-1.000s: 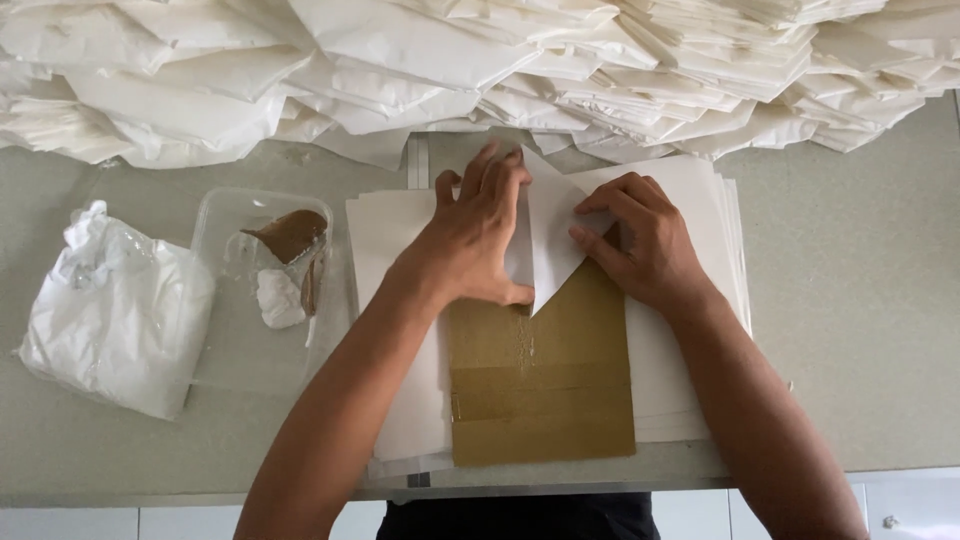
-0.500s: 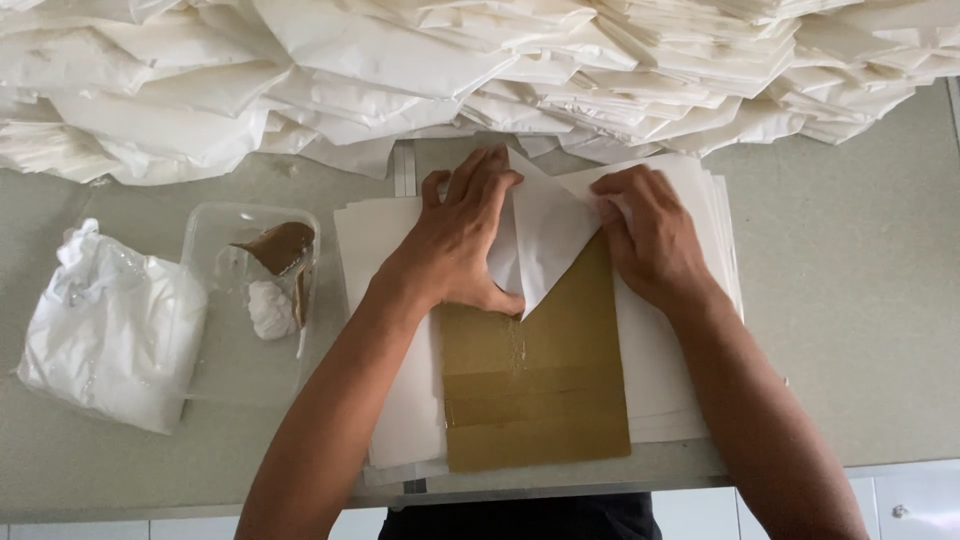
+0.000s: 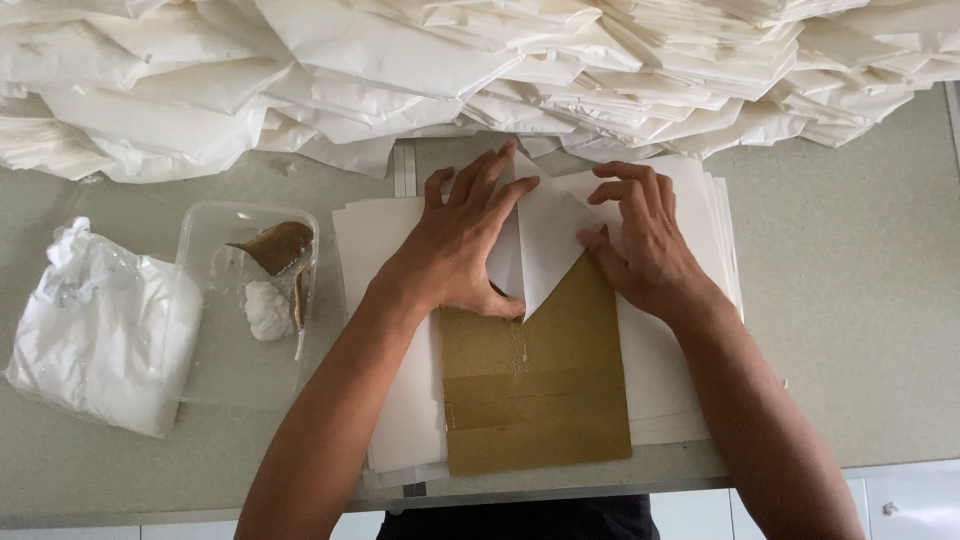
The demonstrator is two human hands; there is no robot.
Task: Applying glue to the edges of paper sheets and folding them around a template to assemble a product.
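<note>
Flat-fingered, left hand and right hand press smooth pointed paper (on cardboard).

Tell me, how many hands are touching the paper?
2: the left hand presses the folded white paper from the left, and the right hand presses it from the right, over the brown cardboard.

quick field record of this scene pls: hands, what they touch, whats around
left hand: flat on folded white paper, pressing
right hand: fingers curled on the paper's right fold
under paper: brown cardboard on white sheet stack
left side: clear plastic tub, white bag
far edge: heap of folded paper
surface: grey table
</note>
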